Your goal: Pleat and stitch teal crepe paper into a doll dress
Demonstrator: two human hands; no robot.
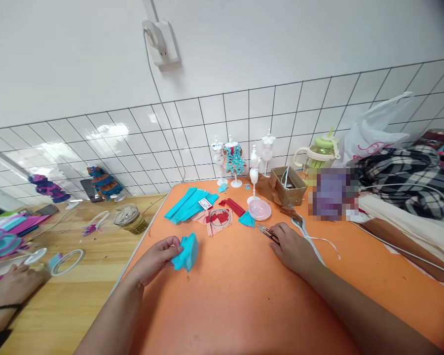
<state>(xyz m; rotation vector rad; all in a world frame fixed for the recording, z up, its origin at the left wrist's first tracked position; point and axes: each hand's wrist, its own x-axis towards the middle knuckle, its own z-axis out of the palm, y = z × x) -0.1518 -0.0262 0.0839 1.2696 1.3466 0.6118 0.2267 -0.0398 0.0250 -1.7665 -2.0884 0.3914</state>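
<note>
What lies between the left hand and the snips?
Past the turquoise piece the left hand holds, only bare orange tabletop reaches to the snips, in the head view.

Tabletop (207,305) orange; bowl (259,210) pale pink; shirt (403,170) blk/wht plaid

A plain white painted wall (262,44) rises above a band of glossy white tiles (192,128) with dark grout lines. A white plastic socket unit (168,44) with a plug and a white cable is fixed to the painted part. Below, an orange-topped table (214,305) stands beside a light wooden table (77,305) on the left. Bright reflections shine on the left tiles.
</note>
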